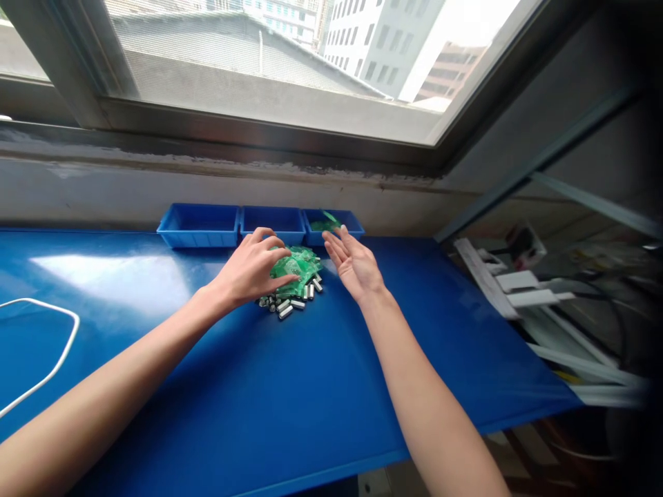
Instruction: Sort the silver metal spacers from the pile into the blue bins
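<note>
A heap of flat, shiny green pieces (298, 268) lies on the blue table, their exact kind unclear. Small silver-and-black blocks (284, 309) are scattered along the heap's front and right edges. Over the left side of the heap is my left hand (253, 268), fingers apart and curved, thumb across the green pieces; contact is hard to judge. To the right of the heap, my right hand (357, 268) is open, palm turned left, holding nothing. Just beyond its fingertips, a green sliver (330, 217) shows above the right blue bin (355, 222), which has green pieces inside.
Two more blue bins, the left one (199, 238) and the middle one (248, 219), stand in the row along the wall under the window. A white cable (70, 342) curves over the table at left. A metal rack (523, 293) with white items borders the right side.
</note>
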`<state>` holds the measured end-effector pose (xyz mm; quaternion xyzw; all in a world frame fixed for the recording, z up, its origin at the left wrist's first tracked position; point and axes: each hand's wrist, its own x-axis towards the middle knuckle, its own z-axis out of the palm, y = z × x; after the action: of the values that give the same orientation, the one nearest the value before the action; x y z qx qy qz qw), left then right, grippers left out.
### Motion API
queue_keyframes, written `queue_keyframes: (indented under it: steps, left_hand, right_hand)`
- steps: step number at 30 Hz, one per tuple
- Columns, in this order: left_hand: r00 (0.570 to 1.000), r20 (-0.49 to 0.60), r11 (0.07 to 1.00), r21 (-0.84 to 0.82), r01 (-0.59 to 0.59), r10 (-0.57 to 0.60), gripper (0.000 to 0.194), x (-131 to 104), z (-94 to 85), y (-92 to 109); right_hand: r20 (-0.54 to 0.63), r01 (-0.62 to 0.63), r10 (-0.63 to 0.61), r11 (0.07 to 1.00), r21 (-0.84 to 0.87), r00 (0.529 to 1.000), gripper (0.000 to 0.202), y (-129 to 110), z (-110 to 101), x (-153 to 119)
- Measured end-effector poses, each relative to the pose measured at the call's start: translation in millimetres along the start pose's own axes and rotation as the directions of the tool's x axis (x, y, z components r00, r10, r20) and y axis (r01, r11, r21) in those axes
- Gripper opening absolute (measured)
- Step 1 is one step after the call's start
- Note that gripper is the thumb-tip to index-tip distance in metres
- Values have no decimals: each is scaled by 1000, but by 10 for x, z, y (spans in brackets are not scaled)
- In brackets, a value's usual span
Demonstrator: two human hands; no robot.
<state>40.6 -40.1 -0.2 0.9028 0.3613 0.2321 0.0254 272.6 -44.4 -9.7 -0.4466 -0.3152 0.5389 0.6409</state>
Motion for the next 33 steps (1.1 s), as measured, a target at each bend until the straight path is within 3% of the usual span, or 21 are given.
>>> queue_keyframes:
  steps: [2, 4, 7, 9, 11, 13, 15, 17, 19, 26, 30, 33]
  left_hand:
    - [1000, 11, 1000, 3, 13, -13, 46, -6, 6, -9]
    - [1000, 15, 1000, -15, 22, -21, 43, -8, 16, -21]
    - [999, 0, 996, -80, 32, -32, 36, -1, 34, -45]
    - [999, -26, 988, -148, 41, -45, 28, 9, 34, -56]
    - [995, -69, 971, -231, 56, -74, 21, 26, 13, -53]
    - [983, -121, 942, -324, 90, -135, 19, 46, -31, -33]
    - [963, -138, 885, -441, 150, -232, 23, 67, -91, -2]
    - [944, -96, 793, -573, 206, -315, 31, 85, -148, 26]
    - [936, -41, 704, -671, 234, -351, 38, 98, -186, 42]
    - [923, -10, 640, -724, 258, -383, 45, 102, -188, 35]
    - [902, -56, 678, -680, 279, -427, 44, 98, -206, 54]
    - [889, -100, 728, -618, 296, -446, 40, 99, -223, 65]
  right_hand:
    - [17, -1, 3, 990, -140, 1000, 38, 21, -17, -21]
    - [77, 75, -48, 915, -396, 996, 36, 43, -40, -62]
    - [275, 287, -120, 635, -717, 954, 35, 62, -66, -121]
    - [369, 389, -144, 494, -777, 918, 36, 68, -68, -138]
    - [410, 442, -173, 460, -770, 895, 36, 70, -58, -141]
    - [415, 439, -173, 535, -722, 893, 37, 64, -38, -142]
    - [411, 370, -113, 688, -624, 905, 39, 49, -11, -154]
    - [429, 264, -28, 823, -502, 903, 40, 30, 17, -177]
    - [450, 188, 23, 889, -417, 893, 39, 15, 38, -202]
    - [422, 83, 76, 934, -346, 904, 29, 9, 33, -219]
    - [353, 10, 117, 941, -339, 928, 32, 4, 24, -203]
    - [234, -39, 115, 951, -308, 965, 31, 6, 19, -166]
